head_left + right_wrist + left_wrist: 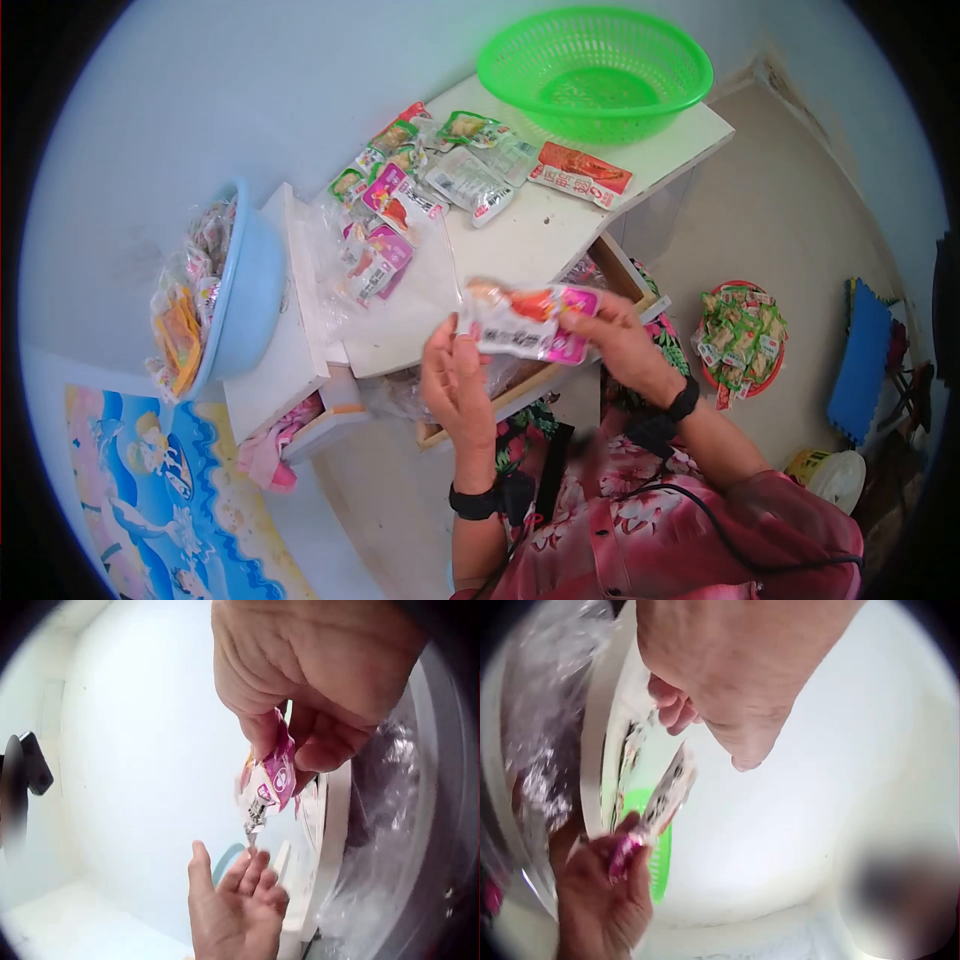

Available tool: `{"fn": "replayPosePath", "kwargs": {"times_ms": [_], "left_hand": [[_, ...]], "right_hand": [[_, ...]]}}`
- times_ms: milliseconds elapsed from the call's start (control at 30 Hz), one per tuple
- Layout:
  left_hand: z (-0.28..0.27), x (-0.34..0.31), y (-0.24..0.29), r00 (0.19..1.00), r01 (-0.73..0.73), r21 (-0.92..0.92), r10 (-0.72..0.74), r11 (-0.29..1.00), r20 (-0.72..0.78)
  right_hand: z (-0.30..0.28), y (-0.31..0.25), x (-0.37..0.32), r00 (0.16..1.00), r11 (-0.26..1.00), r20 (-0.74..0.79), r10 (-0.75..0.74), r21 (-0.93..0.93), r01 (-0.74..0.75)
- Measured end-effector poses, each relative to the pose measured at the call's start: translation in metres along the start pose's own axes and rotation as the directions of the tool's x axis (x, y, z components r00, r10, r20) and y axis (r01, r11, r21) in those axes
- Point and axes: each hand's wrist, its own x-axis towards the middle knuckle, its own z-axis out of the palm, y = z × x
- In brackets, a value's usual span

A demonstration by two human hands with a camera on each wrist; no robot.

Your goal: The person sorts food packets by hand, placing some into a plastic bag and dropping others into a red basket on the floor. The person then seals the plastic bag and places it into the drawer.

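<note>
A white and purple snack packet [515,328] with a reddish food picture is held up over the near edge of the white table [515,245]. My right hand [628,345] pinches its purple end between thumb and fingers, as the right wrist view also shows. At the other end is my left hand [458,385], its fingertips right at the packet's edge. In the right wrist view the left hand [238,919] has its thumb apart and its fingers loosely bent. Several more packets [398,200] lie heaped on the table beyond.
A green plastic basket [500,75] stands at the table's far end, near a red packet [580,175]. On the left, a blue basin [255,300] holds packets. A drawer [540,385] hangs open below. On the floor, green packets [740,335] fill a red basket.
</note>
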Motion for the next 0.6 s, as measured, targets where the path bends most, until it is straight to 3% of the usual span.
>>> {"fn": "replayPosePath", "kwargs": {"times_ms": [67,100,200,300,600], "left_hand": [[-0.005,0.016,0.008,0.959,-0.24,0.376,0.279,0.895,-0.051],[-0.004,0.024,0.015,0.958,-0.231,0.514,0.285,0.826,-0.028],[-0.011,0.053,0.014,0.819,-0.498,0.77,0.509,0.399,0.266],[-0.003,0.062,0.014,0.876,-0.423,0.791,0.424,0.443,0.231],[0.0,0.092,-0.036,0.915,-0.376,0.841,0.298,0.389,0.272]], "right_hand": [[-0.01,-0.013,0.006,0.989,0.992,-0.104,-0.101,0.066,0.108],[-0.017,-0.019,0.006,0.986,0.991,-0.132,-0.106,0.067,0.115],[-0.031,-0.03,0.002,0.974,0.989,-0.194,-0.118,0.071,0.133],[-0.034,-0.023,0.0,0.967,0.986,-0.229,-0.116,0.094,0.141],[-0.03,-0.017,-0.004,0.964,0.987,-0.218,-0.149,0.023,0.158]]}}
